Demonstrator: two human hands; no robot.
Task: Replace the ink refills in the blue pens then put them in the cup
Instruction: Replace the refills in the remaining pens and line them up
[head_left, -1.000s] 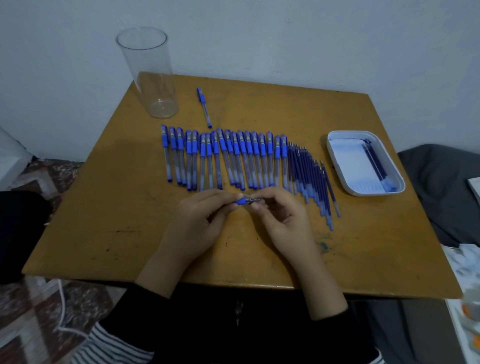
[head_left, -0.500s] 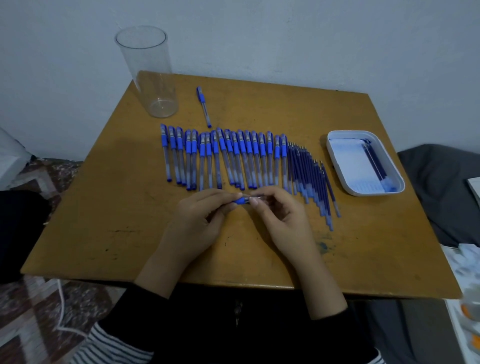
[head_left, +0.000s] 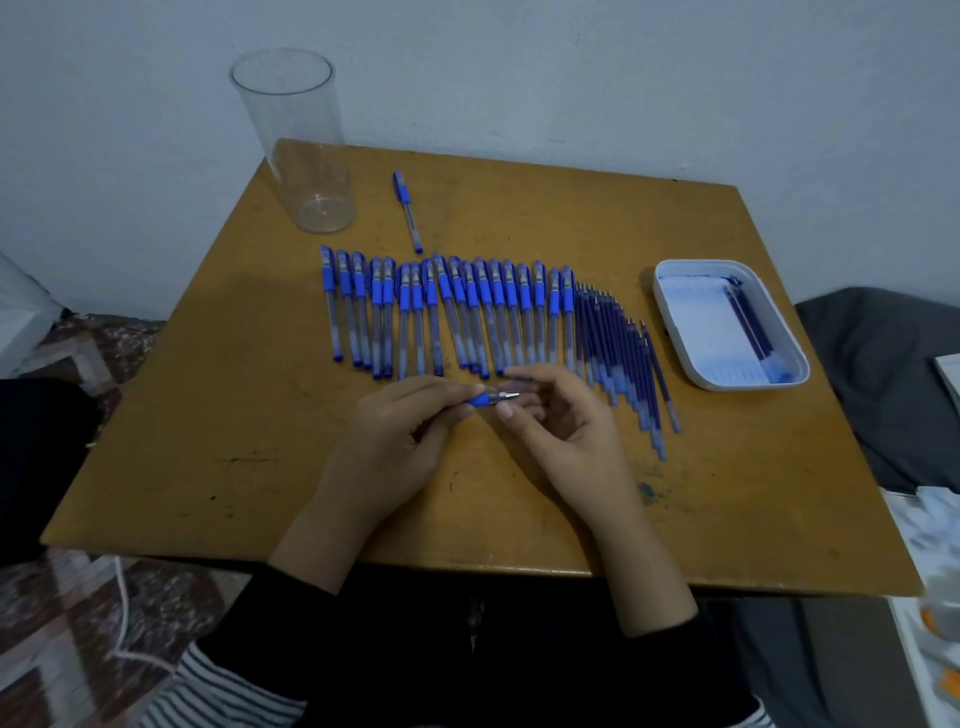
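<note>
Both hands meet at 6 o'clock on the worktop, low above its surface. The left hand pinches the held pen at its blue grip, with the metal tip pointing toward 3 o'clock. The right hand has thumb and forefinger curled close about this tip. Whether they really clamp it, or some small clear part there, I cannot tell.

I judge that the tip section is being unscrewed or screwed on. The first danger is this small part: if the right fingers let it slip, it can roll over the worktop and fall off the near edge at 6 o'clock.

The second danger is the row of pens directly beyond the hands, toward 12 o'clock. The right fingertips are just beside its lower ends, and a careless turn of the wrist could push these pens out of line. The loose refills, fanned out toward 3 o'clock near the right hand, could be scattered in the same way.

Confusion is also possible. A taken-out refill laid back among them, and not in the tray at 3 o'clock where a few dark refills lie, could later go into a pen again.

The cup stands empty at 11 o'clock, well apart and close to the far corner. A long reach over the row could knock it, or the lone pen near it.
</note>
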